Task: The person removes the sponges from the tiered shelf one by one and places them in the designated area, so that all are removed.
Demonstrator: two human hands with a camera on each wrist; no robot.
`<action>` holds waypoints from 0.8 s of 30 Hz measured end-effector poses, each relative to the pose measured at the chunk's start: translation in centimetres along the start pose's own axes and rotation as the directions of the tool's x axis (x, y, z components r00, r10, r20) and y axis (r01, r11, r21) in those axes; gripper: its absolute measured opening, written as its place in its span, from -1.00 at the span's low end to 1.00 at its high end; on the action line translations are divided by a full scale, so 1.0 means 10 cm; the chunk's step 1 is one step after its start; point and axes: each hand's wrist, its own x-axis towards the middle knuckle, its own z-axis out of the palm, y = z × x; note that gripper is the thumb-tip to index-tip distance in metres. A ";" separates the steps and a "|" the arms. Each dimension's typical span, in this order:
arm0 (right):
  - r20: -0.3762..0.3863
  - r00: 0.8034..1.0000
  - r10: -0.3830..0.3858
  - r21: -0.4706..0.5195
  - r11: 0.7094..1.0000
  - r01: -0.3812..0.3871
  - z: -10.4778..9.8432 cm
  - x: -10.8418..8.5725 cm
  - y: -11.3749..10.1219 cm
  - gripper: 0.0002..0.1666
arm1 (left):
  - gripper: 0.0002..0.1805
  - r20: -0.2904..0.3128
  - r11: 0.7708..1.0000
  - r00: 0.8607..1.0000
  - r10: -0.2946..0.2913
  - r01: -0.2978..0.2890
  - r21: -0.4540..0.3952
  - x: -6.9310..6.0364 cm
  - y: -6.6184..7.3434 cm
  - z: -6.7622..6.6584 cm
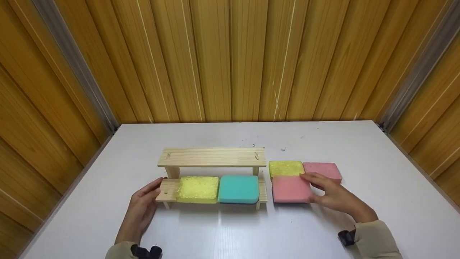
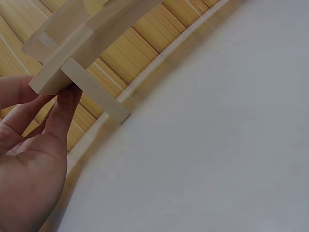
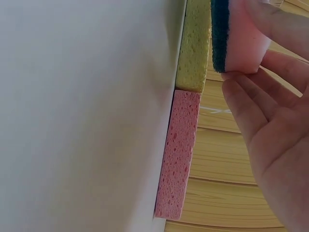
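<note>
While the left hand [image 1: 142, 207] grips the wooden rack [image 1: 212, 157] to its right, the right hand [image 1: 332, 193] pinches a dark-backed pink sponge [image 1: 291, 189] on its left, a yellow sponge [image 1: 285, 168] lying just beyond.

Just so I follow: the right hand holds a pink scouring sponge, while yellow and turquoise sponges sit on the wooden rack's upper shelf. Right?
Not quite: the head view shows the yellow sponge and turquoise sponge on the lower shelf. The right hand does hold a pink scouring sponge.
</note>
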 end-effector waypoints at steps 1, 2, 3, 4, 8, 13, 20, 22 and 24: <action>0.001 1.000 -0.002 0.002 1.000 0.002 0.00 0.00 0.00 -0.22 | -0.43 0.001 1.000 1.000 -0.002 0.002 -0.004 0.00 0.00 0.00; 0.002 1.000 -0.003 0.003 1.000 0.003 0.01 0.00 0.01 -0.22 | -0.43 0.003 1.000 1.000 -0.004 0.004 -0.005 0.00 0.00 0.00; 0.002 1.000 -0.003 0.001 1.000 0.003 0.01 0.00 0.01 -0.23 | -0.43 0.006 1.000 1.000 -0.004 0.004 -0.006 0.00 0.00 0.00; 0.004 1.000 0.001 -0.002 1.000 -0.001 0.01 0.01 0.01 -0.23 | -0.43 0.007 1.000 1.000 -0.003 0.003 -0.009 0.00 0.00 0.00; 0.006 1.000 0.019 -0.009 1.000 -0.019 0.01 0.01 0.01 -0.26 | -0.43 0.006 1.000 1.000 -0.003 0.003 -0.014 0.00 0.01 0.00; 0.009 0.999 0.039 -0.021 0.999 -0.039 0.02 0.01 0.01 -0.26 | -0.43 0.002 1.000 1.000 -0.007 0.007 -0.012 -0.01 0.02 0.01; 0.014 0.998 0.066 -0.019 0.998 -0.066 0.01 -0.01 -0.02 -0.16 | -0.43 0.007 1.000 1.000 0.000 0.000 0.006 -0.02 0.00 0.00; 0.015 0.997 0.074 -0.020 0.997 -0.074 0.01 -0.01 -0.02 -0.14 | -0.43 0.006 1.000 1.000 -0.001 0.001 0.004 -0.02 0.00 0.00; 0.015 0.996 0.083 -0.030 0.996 -0.082 0.01 -0.01 -0.03 -0.13 | -0.43 0.003 1.000 1.000 0.000 0.000 -0.004 -0.02 0.00 0.00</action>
